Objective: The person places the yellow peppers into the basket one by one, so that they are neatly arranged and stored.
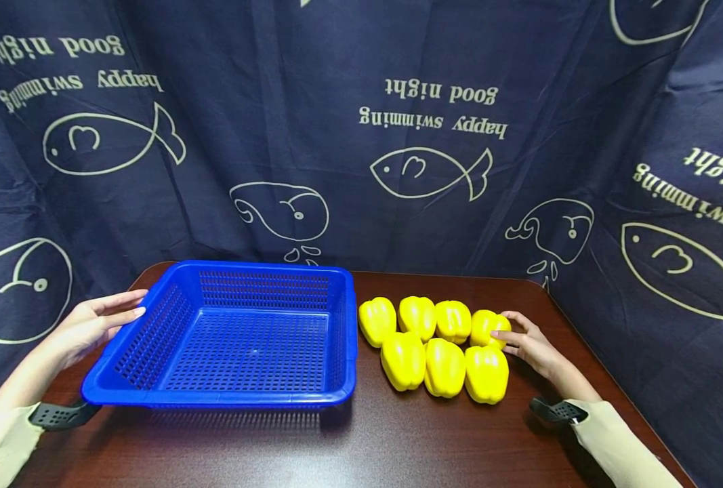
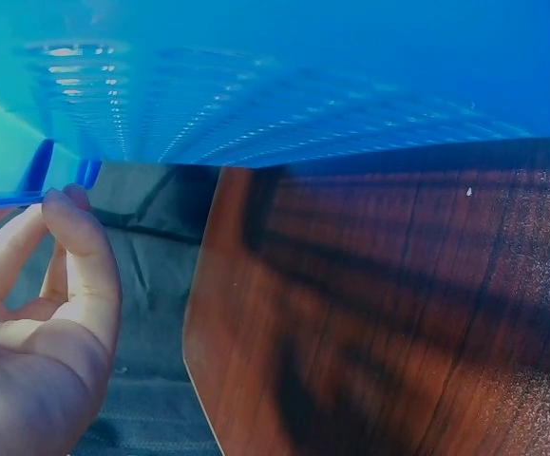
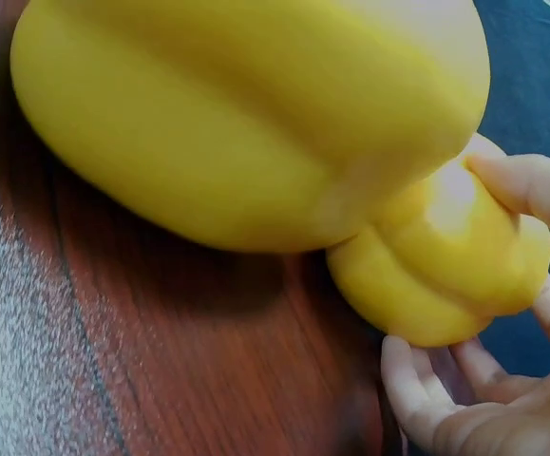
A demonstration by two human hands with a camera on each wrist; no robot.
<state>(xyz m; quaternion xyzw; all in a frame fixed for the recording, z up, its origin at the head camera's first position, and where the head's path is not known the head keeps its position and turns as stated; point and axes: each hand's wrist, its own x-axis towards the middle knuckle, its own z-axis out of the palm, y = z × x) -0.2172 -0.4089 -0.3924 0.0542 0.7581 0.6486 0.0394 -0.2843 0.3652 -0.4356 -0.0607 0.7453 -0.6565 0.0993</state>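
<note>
At the 2 o'clock edge of the yellow peppers, grouped on the counter to the 3 o'clock side of the blue basket, find the held pepper, pinched between thumb and fingers of the right hand from 3 o'clock. Treat as probably light, firm and hardly fragile, with glossy, possibly slippery skin; grip across the widest lobes, using the grooves for purchase. Treat the blue basket as likely light, slightly flexible plastic, pinched at the 9 o'clock rim by the left hand; favour the rim over the perforated wall.
</note>
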